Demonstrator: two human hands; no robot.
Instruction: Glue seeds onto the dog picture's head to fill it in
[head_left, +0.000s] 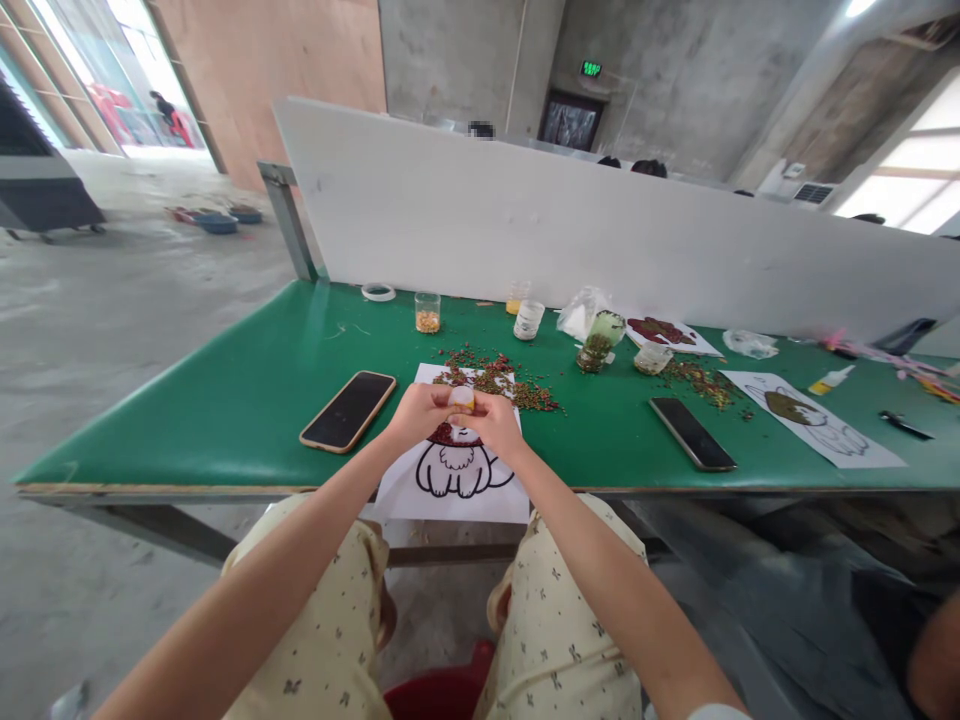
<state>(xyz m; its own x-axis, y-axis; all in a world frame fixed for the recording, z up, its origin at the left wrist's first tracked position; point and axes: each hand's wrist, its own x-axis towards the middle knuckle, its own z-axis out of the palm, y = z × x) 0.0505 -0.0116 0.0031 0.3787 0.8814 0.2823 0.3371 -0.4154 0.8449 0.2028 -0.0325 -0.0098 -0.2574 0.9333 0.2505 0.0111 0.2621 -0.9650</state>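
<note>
My left hand (418, 414) and my right hand (493, 420) meet over the drawing, with the fingers of both closed on a small white-and-yellow bottle (462, 399) seen end-on. Its far part is hidden. Beneath them a sheet of white paper (401, 495) lies on the table, its lower edge past the front edge. It carries the black outline of a sitting animal (456, 470), with dark red grains filling a band at the head; my hands cover part of it. Loose red and green grains (536, 396) are heaped at the sheet's far end.
A phone (349, 411) lies left of the paper on the green table (247, 400). Behind stand a cup of yellow grains (427, 314), a clear cup (529, 320) and a tipped jar (596, 350). Rightward are another phone (693, 433), a second drawing (847, 440) and a glue bottle (831, 380).
</note>
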